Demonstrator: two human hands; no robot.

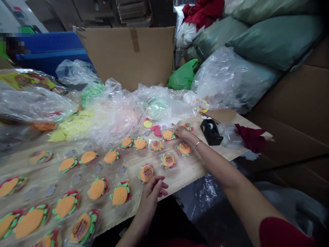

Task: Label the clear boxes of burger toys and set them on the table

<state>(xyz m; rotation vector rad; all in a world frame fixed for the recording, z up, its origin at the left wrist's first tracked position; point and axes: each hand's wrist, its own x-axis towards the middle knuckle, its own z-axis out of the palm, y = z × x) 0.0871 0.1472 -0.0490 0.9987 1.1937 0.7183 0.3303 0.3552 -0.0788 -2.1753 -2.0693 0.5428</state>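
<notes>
Toy burgers with orange buns and green and red edges lie in clear plastic packs across the wooden table. My left hand (153,192) is over the table's front edge with its fingers apart and nothing in them. Just beyond it lies a labelled toy burger (147,173). Farther away, my right hand (183,132) is closed, its fingertips low by the right edge of a plain-topped toy burger (168,134). What those fingers hold, if anything, is hidden. Another labelled burger (185,148) lies below my right wrist, and one more (187,126) is just behind that hand.
A black tape dispenser (211,132) stands right of my right hand, near a dark red cloth (250,138). Clear bags (115,113) and yellow pieces (74,125) pile along the back. Behind them stands a large cardboard box (128,58). Stuffed sacks (277,41) rise at right.
</notes>
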